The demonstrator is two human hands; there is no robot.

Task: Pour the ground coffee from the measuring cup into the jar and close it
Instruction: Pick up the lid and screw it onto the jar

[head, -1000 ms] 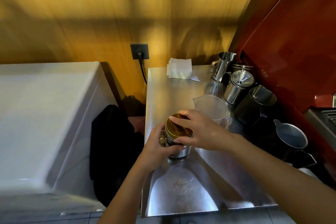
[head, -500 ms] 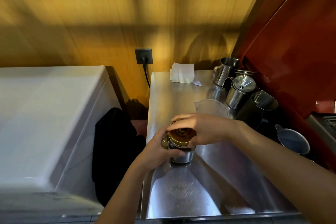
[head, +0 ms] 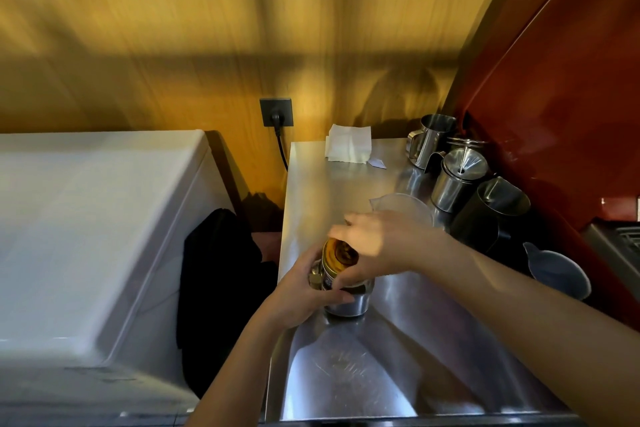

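On the stainless steel counter [head: 346,180], near its left edge, stands the small round metal jar [head: 348,302], upright, with its long axis running straight up toward the camera. Its gold-coloured round lid [head: 337,258] sits over the mouth, apparently tipped a little toward the left rather than lying flat; motion blur makes it hard to say whether it is seated. The right hand [head: 384,246] comes in from the right and arches over the lid, its fingers [head: 346,282] curled and clamped on the lid's rim. The left hand [head: 304,291] reaches up from below and wraps the jar's left wall, fingers closed around the body to steady it. Both hands touch the jar, so neither needs to travel; the lid lies directly under the right palm, and closing it would call for a press or twist about the jar's vertical axis while the left hand resists.

Just behind the right hand stands the clear plastic measuring cup [head: 405,204], upright and seemingly empty, which suggests the pouring is done and only the closing remains. Steel pitchers [head: 453,180] crowd the counter's right side, well clear of the jar.
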